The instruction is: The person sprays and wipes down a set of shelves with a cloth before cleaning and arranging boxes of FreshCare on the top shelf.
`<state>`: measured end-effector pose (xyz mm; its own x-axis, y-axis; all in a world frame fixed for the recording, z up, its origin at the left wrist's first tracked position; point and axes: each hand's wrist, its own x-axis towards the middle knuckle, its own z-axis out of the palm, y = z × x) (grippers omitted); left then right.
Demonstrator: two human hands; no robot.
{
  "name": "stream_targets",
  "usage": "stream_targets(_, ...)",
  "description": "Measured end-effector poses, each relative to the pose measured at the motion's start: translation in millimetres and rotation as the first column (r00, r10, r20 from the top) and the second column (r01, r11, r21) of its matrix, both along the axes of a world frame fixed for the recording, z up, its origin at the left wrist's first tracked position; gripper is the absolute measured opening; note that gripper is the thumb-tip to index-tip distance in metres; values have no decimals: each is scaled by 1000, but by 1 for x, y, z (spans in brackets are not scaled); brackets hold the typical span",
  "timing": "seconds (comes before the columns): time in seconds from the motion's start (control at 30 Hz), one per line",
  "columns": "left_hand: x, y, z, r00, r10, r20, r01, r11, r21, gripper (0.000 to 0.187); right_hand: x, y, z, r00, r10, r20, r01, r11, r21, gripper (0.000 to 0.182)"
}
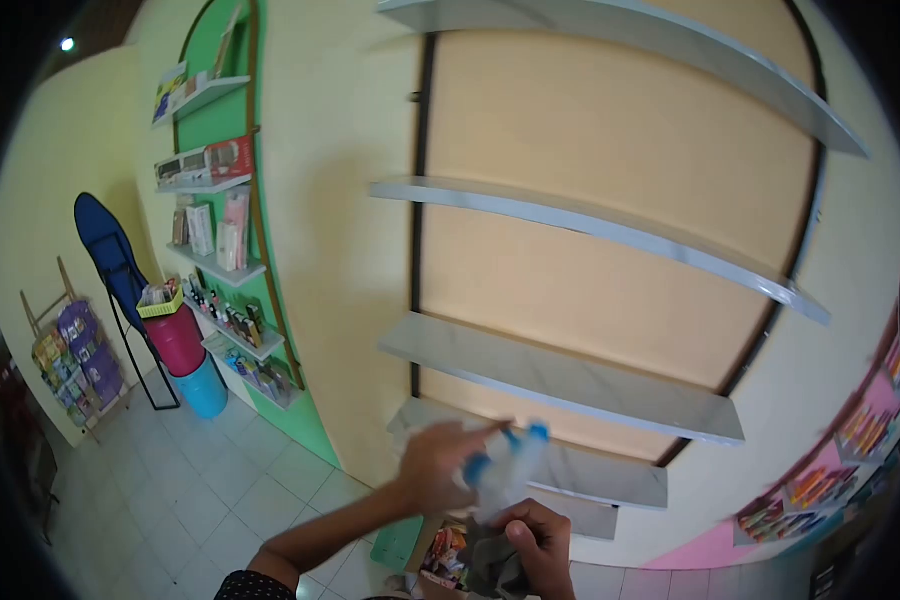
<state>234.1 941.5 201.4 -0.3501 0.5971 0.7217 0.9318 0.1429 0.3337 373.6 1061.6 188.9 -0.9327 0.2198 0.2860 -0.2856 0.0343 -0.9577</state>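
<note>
My left hand [432, 466], smeared by motion, reaches in from the lower left and is closed at a translucent whitish bottle [510, 478] with blue parts. The bottle is blurred too and tilts up to the right, one blue end at its top and another blue piece beside my left fingers. Just below it, my right hand [540, 548] is closed with its thumb on top, gripping a crumpled dark grey cloth [497, 565] that hangs down towards the bottom edge. The cloth's upper end meets the lower part of the bottle in this view.
Grey marbled wall shelves [560, 375] rise in front of me. Below the hands are a box of colourful packets [445, 555] and a green container [395, 543]. At left stand a stocked green shelf unit [215, 180], a blue ironing board [105, 230] and stacked buckets [175, 340].
</note>
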Motion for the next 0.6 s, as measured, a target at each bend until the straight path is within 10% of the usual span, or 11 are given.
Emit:
stream_targets(0.07, -40, -27, 25, 977, -76, 201, 0, 937, 351, 51, -24, -19, -2, 994, 79, 71, -83, 996, 44, 20)
stream_targets(0.13, -95, -67, 70, 998, 54, 27, -60, 946, 319, 55, -43, -39, -14, 978, 130, 162, -145, 986, 81, 20)
stream_targets(0.2, -126, -86, 128, 885, -215, 413, 8, 894, 448, 49, -53, -45, -38, 969, 131, 209, -147, 987, 59, 21)
stream_targets(0.37, -213, -92, 226, 953, -108, 282, 75, 989, 128, 32, -62, -57, -47, 957, 28, 290, -41, 998, 39, 25)
stream_targets(0.6, -260, -51, 235, 955, -13, 295, 3, 999, 32, 28, -66, -54, -52, 940, -71, 333, 59, 997, 48, 27)
